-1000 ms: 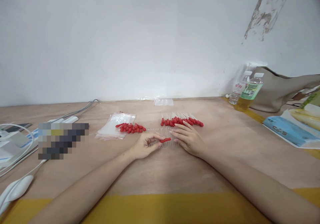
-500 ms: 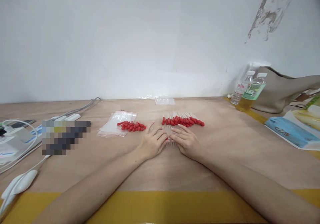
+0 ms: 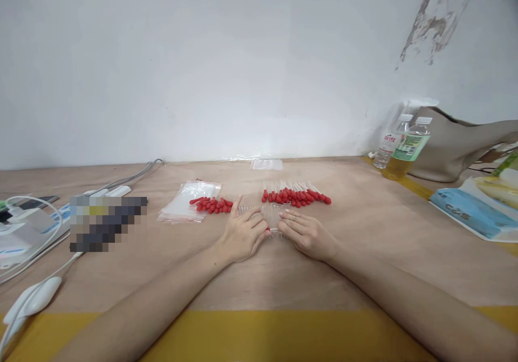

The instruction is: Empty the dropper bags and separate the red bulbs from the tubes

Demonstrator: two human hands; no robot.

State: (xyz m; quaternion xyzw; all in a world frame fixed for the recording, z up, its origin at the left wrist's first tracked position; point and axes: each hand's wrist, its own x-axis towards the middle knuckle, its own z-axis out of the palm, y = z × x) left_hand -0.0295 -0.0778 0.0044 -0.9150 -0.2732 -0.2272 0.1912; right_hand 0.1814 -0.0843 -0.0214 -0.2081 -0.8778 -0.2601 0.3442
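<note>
My left hand [image 3: 243, 234] and my right hand [image 3: 306, 233] meet at the table's middle, fingers curled together over a row of clear glass tubes [image 3: 271, 213]. A bit of red bulb [image 3: 267, 229] shows between the fingertips of the left hand. Just behind the hands lies a row of assembled droppers with red bulbs [image 3: 297, 196]. A loose heap of red bulbs [image 3: 213, 205] lies to the left, next to a stack of clear zip bags [image 3: 184, 206].
Cables, a white charger and a blurred-out object [image 3: 106, 223] fill the left side. Two bottles [image 3: 400, 145], a beige bag [image 3: 457, 146] and a blue pack [image 3: 465, 212] stand at the right. A small clear bag [image 3: 266, 163] lies by the wall.
One second ago my left hand held a red bulb out in plain sight. Both hands have since closed together over the tubes, and the bulb is nearly hidden.
</note>
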